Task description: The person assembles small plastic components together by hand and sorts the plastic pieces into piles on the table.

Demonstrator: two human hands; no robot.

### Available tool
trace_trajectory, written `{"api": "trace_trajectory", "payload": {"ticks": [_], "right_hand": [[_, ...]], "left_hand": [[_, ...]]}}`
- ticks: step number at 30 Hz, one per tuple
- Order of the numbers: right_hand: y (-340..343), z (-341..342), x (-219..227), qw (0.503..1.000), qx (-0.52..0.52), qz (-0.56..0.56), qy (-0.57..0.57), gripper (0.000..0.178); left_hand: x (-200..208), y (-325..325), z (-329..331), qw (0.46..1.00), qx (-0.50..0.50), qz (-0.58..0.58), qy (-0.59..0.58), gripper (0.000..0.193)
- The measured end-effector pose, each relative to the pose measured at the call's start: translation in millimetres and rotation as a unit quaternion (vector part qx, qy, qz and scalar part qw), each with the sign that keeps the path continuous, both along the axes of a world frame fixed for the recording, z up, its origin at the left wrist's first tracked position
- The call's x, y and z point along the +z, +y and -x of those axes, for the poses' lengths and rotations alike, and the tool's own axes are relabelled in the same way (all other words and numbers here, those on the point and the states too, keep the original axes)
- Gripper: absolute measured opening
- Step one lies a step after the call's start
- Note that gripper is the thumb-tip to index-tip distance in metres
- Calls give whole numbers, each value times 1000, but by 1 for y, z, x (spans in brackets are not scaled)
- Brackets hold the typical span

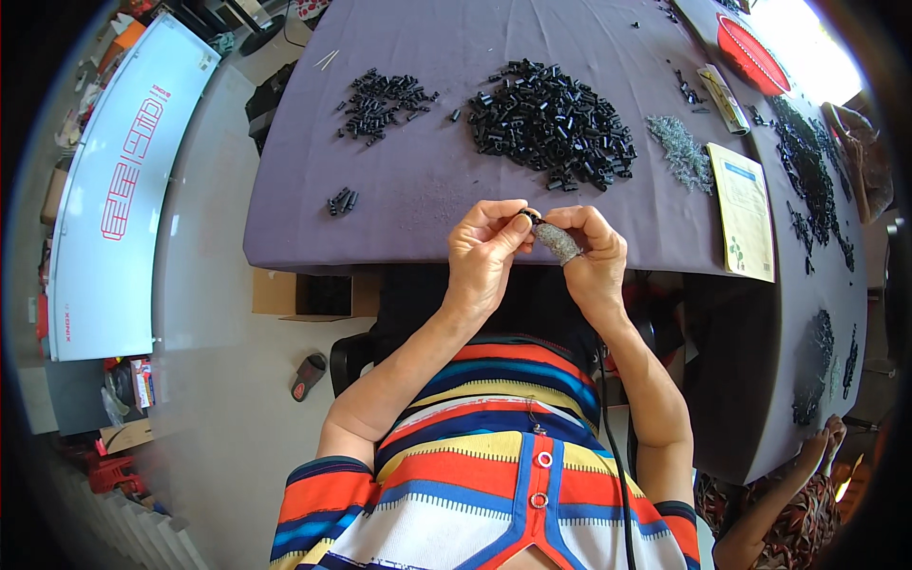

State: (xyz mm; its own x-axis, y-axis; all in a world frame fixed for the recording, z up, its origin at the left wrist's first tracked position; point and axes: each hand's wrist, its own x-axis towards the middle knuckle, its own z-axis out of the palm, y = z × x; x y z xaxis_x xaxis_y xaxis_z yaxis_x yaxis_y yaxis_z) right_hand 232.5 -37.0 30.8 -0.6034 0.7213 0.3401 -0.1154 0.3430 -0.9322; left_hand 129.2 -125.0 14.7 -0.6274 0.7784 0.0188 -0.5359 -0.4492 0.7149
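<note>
Both my hands meet just off the front edge of the cloth-covered table. My left hand (483, 255) is closed, thumb and fingers pinching a small black piece (532, 217). My right hand (597, 255) is closed beside it, next to a short grey, speckled, rounded piece (559, 241) that points at the black one. Whether this grey piece is held or worn over a fingertip, I cannot tell. Beyond my hands lies a big heap of short black tubes (556, 123). A smaller heap of black tubes (380, 104) lies farther left, with several tubes (343, 200) grouped nearer.
Right of the big heap are small clear-grey parts (682, 152) and a pale yellow booklet (741, 211). A red basket (752, 55) stands far right. More black parts (812, 171) cover the side table, where another person's hands (826, 445) rest. A cardboard box (285, 293) sits below the table.
</note>
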Motion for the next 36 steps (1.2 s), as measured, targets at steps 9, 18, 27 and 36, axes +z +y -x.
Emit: {"api": "trace_trajectory", "payload": {"ticks": [9,18,27,36], "right_hand": [[-1,-8,9,994,49,99,-9,13],[-3,-5,13,997,12,-61,-42,20],[10,-7,24,989,90,-107,-52,38],[14,-9,15,983,156,-71,-69,35]], "left_hand": [[13,-6,-8,984,51,24,168,17],[11,-5,2,999,-37,16,-1,21],[7,-9,14,991,-125,15,-43,34],[4,-8,8,976,-180,11,-118,38]]}}
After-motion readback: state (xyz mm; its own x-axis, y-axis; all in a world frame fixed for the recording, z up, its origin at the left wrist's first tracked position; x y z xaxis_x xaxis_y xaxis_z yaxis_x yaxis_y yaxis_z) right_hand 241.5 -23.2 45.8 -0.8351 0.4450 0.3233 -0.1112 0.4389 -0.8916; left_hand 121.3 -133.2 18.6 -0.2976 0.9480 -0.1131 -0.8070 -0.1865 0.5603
